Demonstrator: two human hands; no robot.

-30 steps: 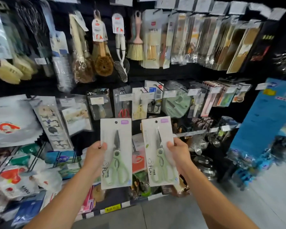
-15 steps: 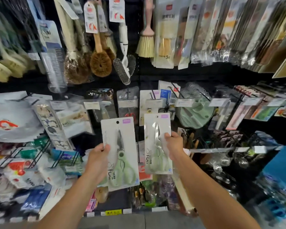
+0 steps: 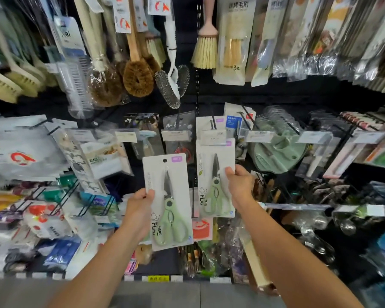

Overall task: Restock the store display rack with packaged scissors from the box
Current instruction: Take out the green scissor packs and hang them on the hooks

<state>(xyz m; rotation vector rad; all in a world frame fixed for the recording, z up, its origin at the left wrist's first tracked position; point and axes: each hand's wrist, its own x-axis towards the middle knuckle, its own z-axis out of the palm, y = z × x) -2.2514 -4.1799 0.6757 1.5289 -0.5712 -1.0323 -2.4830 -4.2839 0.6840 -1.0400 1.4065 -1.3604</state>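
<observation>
Both hands grip carded scissors: left hand [image 3: 138,207] holds the nearer pack [image 3: 168,201], right hand [image 3: 240,185] lifts another pack [image 3: 216,178] toward the rack's hooks [image 3: 212,121].

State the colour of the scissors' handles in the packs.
Pale green handles, clearest in the head view.

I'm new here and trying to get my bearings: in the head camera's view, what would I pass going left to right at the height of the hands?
White bag with red logo → left hand → first scissors pack, held by it → second scissors pack → right hand, holding that one → pale green packaged item on the rack.
</observation>
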